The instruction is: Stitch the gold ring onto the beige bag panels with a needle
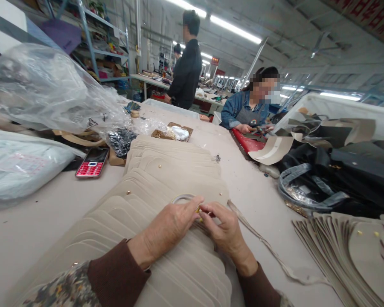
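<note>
My left hand (168,228) is closed around a thin pale ring (183,197) that looks like a roll of narrow tape; its lower part is hidden by the fingers. Close against it, my right hand (225,226) pinches with thumb and forefinger. Small yellow bits (198,210) show between the fingertips, too small to name. Both hands are over a fanned stack of beige, round-cornered panels (166,179), some bearing small gold studs (160,166). A narrow beige strip (265,241) trails on the table right of my right hand.
Left are a red phone (92,163), a white plastic package (25,166) and clear plastic bags (48,89). A small box (189,133) stands behind the panels. Right are black bags (345,175) and more beige panels (333,243). A co-worker (246,111) sits across the table; another person (188,68) stands.
</note>
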{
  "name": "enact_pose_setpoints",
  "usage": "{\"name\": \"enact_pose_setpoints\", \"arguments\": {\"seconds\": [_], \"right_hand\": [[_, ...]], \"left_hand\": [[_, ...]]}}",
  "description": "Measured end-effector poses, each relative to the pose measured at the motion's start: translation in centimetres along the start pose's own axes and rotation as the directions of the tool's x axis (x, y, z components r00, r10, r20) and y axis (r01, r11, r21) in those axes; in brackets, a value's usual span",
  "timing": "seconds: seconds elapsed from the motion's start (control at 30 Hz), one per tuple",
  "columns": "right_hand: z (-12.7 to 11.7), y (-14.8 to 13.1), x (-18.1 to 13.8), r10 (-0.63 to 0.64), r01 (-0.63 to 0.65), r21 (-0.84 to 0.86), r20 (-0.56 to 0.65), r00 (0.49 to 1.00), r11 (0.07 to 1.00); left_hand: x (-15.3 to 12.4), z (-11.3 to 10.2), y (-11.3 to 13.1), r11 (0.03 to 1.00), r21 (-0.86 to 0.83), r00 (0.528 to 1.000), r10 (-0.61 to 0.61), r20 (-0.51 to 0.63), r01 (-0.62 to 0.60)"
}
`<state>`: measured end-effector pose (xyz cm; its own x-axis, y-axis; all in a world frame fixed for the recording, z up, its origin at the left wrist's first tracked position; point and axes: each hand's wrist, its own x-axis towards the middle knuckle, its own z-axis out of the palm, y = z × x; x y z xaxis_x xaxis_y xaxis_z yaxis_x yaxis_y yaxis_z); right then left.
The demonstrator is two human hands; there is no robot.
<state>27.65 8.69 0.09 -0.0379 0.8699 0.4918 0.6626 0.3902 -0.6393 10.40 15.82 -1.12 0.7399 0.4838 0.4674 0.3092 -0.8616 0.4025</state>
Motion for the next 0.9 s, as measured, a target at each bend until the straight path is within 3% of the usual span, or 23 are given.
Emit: {"name": "enact_pose_setpoints", "arguments": {"seconds": [0.23, 0.37, 0.43, 0.5, 0.57, 0.67, 0.77, 0.9], "right_hand": [[0.9, -0.1, -0.4, -0.066, 0.053, -0.167, -0.069, 0.995, 0.984], [1.1, -0.5, -0.5, -0.074, 0.043, -0.247, -0.118, 0.990, 0.968], [1.1, -1.0, -0.4, -0.048, 0.013, -0.243, -0.138, 0.989, 0.970], [1.1, -1.8, -0.2, 0.084, -0.111, -0.155, -0.171, 0.982, 0.982], [0.9, -2.6, 0.2, 0.329, -0.324, 0.055, -0.161, 0.931, 0.944], [-0.1, -2.6, 0.6, 0.599, -0.532, 0.377, -0.080, 0.797, 0.758], [-1.5, -0.9, 0.3, 0.696, -0.581, 0.506, -0.054, 0.716, 0.637], [-2.5, 2.1, -1.4, 0.746, -0.668, 0.457, 0.015, 0.666, 0.588]], "left_hand": [[0.2, -0.5, 0.4, 0.996, -0.075, 0.993, -0.038, 0.114, 0.046], [0.4, -0.5, 0.2, 0.993, -0.064, 0.988, -0.094, 0.123, 0.102], [0.4, -0.5, 0.2, 0.993, -0.071, 0.992, -0.085, 0.092, 0.092], [0.5, -0.7, 0.6, 0.996, -0.050, 0.997, -0.065, 0.048, 0.068], [0.7, -1.2, 1.3, 0.999, -0.006, 1.000, -0.031, -0.002, 0.031], [1.5, -2.2, 2.8, 0.997, 0.034, 0.996, 0.070, -0.060, -0.068], [3.0, -2.9, 3.7, 0.990, 0.118, 0.996, 0.085, -0.037, -0.080], [4.5, -2.1, 2.5, 0.954, 0.300, 0.987, -0.045, 0.153, -0.003]]}}
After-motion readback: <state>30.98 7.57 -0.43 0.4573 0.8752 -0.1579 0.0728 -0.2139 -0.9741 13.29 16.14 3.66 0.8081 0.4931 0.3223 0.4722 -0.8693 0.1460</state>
